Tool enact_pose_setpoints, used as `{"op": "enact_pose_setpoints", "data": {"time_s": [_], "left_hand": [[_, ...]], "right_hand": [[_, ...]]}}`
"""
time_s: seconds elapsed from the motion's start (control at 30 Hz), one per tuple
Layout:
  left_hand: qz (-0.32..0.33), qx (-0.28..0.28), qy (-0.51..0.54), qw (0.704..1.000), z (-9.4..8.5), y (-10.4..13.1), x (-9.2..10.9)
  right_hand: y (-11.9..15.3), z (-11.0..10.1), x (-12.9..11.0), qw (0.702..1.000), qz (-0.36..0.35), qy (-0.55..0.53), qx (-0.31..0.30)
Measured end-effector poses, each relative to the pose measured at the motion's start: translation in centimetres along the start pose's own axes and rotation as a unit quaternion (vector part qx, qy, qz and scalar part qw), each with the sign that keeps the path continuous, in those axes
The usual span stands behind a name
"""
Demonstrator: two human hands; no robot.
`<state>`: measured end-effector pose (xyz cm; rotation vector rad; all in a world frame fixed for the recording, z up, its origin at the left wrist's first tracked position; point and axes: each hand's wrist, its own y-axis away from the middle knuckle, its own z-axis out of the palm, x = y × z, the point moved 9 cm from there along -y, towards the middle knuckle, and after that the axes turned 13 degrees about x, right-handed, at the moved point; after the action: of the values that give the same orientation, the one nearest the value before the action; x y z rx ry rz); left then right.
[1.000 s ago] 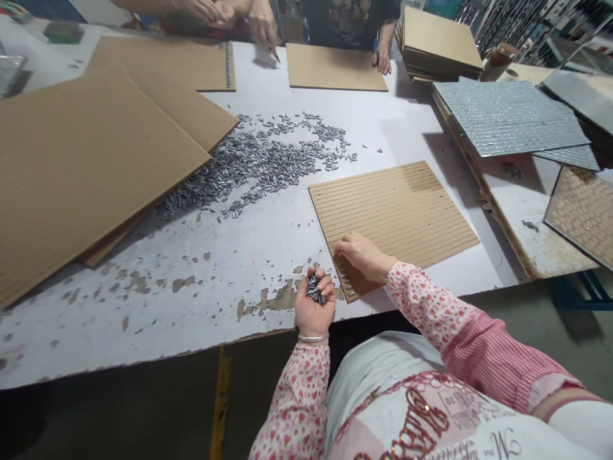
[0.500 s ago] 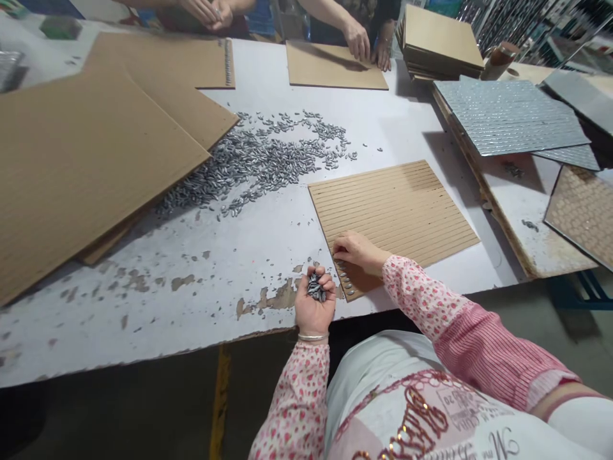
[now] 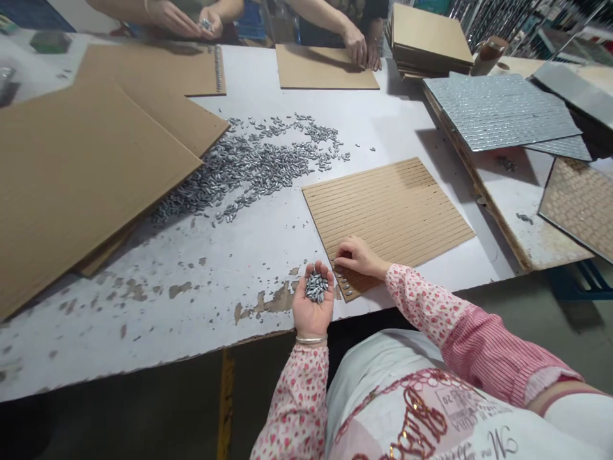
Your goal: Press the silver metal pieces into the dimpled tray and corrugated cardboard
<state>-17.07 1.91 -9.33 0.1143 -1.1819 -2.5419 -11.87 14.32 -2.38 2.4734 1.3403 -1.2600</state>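
Left hand: palm up at the near edge of the table, fingers loosely cupped, grip half curled around a small heap of silver pieces lying in the palm. A thin bangle sits on the wrist.

Right hand: palm down on the near left corner of the grooved board, fingertips drawn together and pressed onto a groove. Whether a piece is pinched between them cannot be told; the fingers hide it. The hand lies just beside the left hand, to its right and slightly farther from the body.

Just below the right fingertips, a short row of set pieces sits in the grooves along the board's near left edge. Rest of the board's grooves show bare.

Loose pile of the same silver pieces spreads over the table beyond the board, to its left, well apart from both hands. It runs partly under the edge of the large cardboard sheets at left.

Far side of the table: other people's hands rest on a plain board. A stack of boards stands to the right of it. Silver-covered panels lie on the side table at right.
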Motion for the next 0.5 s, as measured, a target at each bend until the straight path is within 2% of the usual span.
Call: {"op": "enact_pose_setpoints", "data": {"time_s": [0.1,0.2,0.27,0.4,0.5], "left_hand": [[-0.010,-0.006,-0.013,1.000,0.2,1.2,-0.5],[-0.022,0.000,-0.024,0.999,0.1,2.3,-1.5],[-0.034,0.008,-0.027,0.999,-0.2,2.9,-2.5],[-0.049,0.036,-0.032,0.998,-1.5,3.6,-4.3],[-0.066,0.050,-0.035,0.996,-2.6,4.1,-5.4]], "right_hand": [[0.9,-1.6,-1.9,0.998,0.022,-0.046,0.034],[2.3,-1.4,-5.4,0.998,-0.059,-0.031,-0.017],[3.3,-0.9,-6.6,0.994,-0.097,0.013,-0.046],[5.0,-0.4,-6.8,0.990,-0.105,0.065,-0.069],[6.4,-1.1,-6.3,0.995,-0.073,0.008,-0.070]]}}
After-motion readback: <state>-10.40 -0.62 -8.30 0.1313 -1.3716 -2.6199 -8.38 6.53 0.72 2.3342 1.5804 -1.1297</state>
